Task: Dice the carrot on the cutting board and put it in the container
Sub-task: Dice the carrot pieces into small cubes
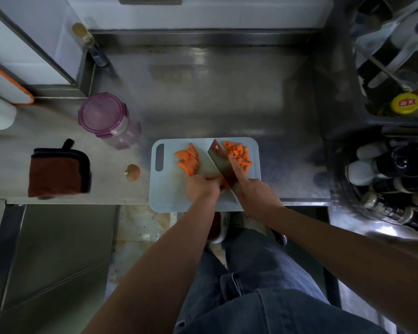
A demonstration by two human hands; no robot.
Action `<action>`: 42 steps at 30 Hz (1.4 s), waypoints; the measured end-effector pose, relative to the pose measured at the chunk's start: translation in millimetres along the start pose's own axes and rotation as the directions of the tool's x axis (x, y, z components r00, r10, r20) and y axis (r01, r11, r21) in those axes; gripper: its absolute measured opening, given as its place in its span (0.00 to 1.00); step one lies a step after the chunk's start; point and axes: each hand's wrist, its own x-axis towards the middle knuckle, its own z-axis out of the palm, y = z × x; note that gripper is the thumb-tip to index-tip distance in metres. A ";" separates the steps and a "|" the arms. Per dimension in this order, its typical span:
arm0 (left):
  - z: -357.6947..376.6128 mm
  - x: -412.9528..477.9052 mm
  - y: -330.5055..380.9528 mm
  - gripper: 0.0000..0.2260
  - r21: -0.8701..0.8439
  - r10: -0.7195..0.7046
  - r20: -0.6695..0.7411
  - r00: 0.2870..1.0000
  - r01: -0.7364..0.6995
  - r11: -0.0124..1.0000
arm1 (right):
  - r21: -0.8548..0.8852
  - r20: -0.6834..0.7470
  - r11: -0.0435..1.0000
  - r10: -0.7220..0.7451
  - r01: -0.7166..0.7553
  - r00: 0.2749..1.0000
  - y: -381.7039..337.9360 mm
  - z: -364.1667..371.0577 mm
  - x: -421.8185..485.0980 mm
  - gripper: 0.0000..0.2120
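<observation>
A pale blue cutting board [169, 196] lies at the steel counter's front edge. Carrot slices [188, 160] lie in a heap on its left half, and a pile of diced carrot [240, 154] sits at its far right. My right hand [253, 191] grips a cleaver [219, 155], index finger stretched along the blade, which stands between the two piles. My left hand [202, 188] holds carrot strips against the blade's near end; the strips are mostly hidden under its fingers. A purple-lidded clear container [106, 119], lid on, stands left of the board.
A carrot end [132, 172] lies on the counter left of the board. A folded red-brown cloth [58, 172] sits further left. Sauce bottles [396, 179] crowd a rack at the right. A glass bottle [87, 42] stands at the back left.
</observation>
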 end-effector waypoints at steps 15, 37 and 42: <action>0.1 -12.0 0.9 0.13 0.167 0.049 -0.058 0.997 -0.039 0.985 | -0.123 0.003 0.992 -0.024 0.024 1.000 -6.1 -12.0 -0.7 0.40; 1.3 -5.3 -1.2 0.06 0.010 0.042 -0.043 0.998 -0.042 0.999 | -0.161 0.072 0.986 -0.034 0.045 0.997 -8.4 2.8 2.2 0.48; 0.1 -4.2 -1.7 0.05 0.015 0.042 -0.018 0.999 -0.042 0.999 | -0.125 0.052 0.991 -0.051 0.057 0.997 -4.8 3.2 1.4 0.47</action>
